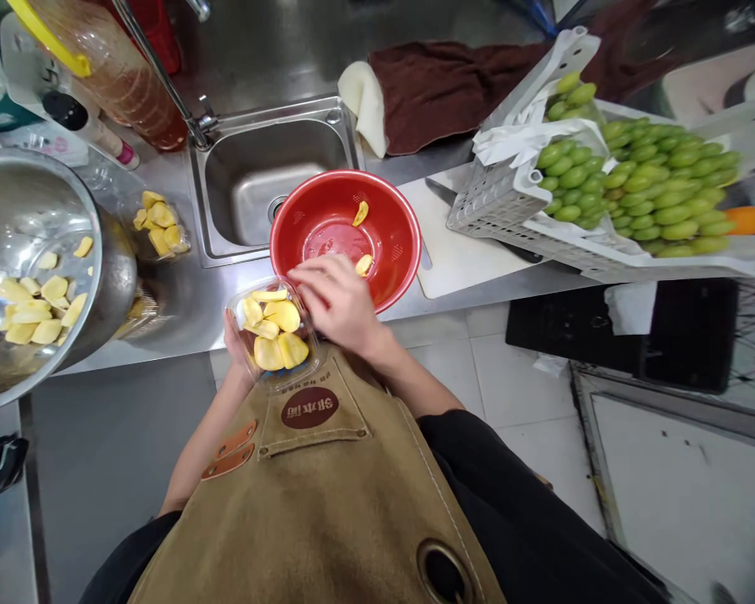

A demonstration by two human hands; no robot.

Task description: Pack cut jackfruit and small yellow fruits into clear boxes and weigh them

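My left hand (236,340) grips a clear plastic container (273,333) from beneath, and the box is full of yellow fruit slices, possibly jackfruit. My right hand (336,294) hangs just over the box's edge, its fingers slightly curled and holding nothing I can see. Behind it sits a red plastic colander (383,222) with two yellow slices (361,213) inside. To the left, a large steel bowl (117,285) holds several more slices, and a second clear container (160,226) of slices stands on the steel counter (182,327).
A steel sink (270,184) lies behind the colander. On the right, a white crate (497,201) of green grapes rests on a white cutting board (459,260), with a knife partly under it. A brown towel (453,92) and a plastic bottle (126,84) stand at the back.
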